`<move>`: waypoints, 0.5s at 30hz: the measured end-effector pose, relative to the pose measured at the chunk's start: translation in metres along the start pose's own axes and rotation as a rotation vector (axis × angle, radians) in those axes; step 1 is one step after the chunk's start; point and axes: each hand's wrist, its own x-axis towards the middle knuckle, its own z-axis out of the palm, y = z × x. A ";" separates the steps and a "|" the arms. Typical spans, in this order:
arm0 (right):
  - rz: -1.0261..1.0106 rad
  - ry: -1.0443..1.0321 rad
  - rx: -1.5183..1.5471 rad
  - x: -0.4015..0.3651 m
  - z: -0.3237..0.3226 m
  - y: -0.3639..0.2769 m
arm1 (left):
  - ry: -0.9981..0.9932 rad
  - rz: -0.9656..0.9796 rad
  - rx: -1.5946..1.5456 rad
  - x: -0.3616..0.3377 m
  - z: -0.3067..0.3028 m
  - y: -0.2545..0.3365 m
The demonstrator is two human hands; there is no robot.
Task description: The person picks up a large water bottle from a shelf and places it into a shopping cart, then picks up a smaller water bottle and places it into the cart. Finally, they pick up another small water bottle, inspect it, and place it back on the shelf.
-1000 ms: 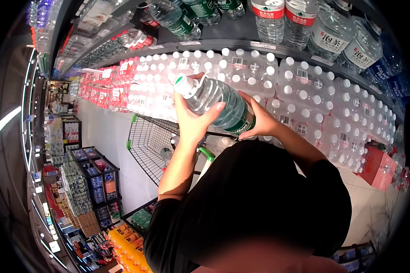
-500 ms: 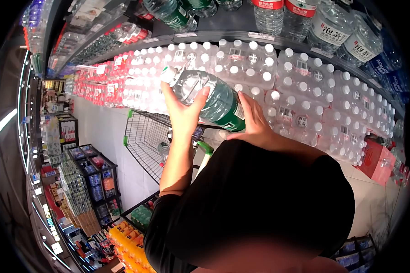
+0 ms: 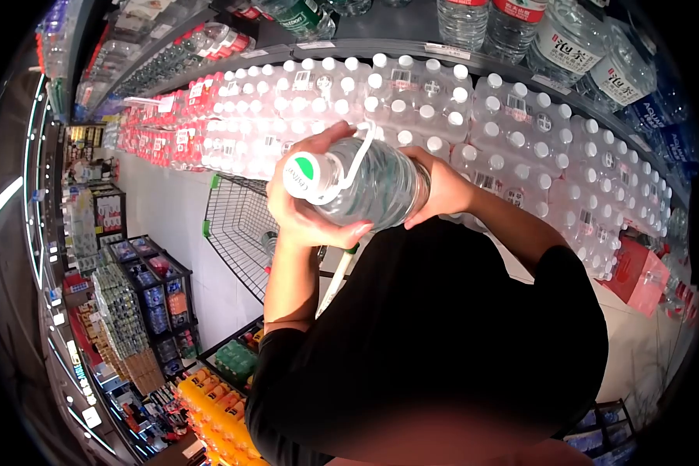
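Observation:
A large clear water bottle is held between both hands in front of my chest. Its white cap, with a green mark on top, tilts toward the camera, and a white carry handle loops out beside the neck. My left hand curls round the neck and shoulder, with its thumb along the near side. At the base, my right hand grips the bottle from the right. The bottle's label is out of sight. Below my left forearm, a wire shopping cart contains a clear bottle.
Shrink-wrapped packs of white-capped bottles are stacked along the front of the shelf. Larger bottles stand on it. To the left are display racks, with orange drink packs lower down. A red box sits at right.
The bottle has turned so its cap faces the camera and its green label has gone from view. My left hand has moved from the neck to wrap further round the shoulder.

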 end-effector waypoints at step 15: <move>0.076 0.570 -0.382 0.016 0.049 0.035 | 0.068 -0.111 0.712 0.040 0.024 -0.013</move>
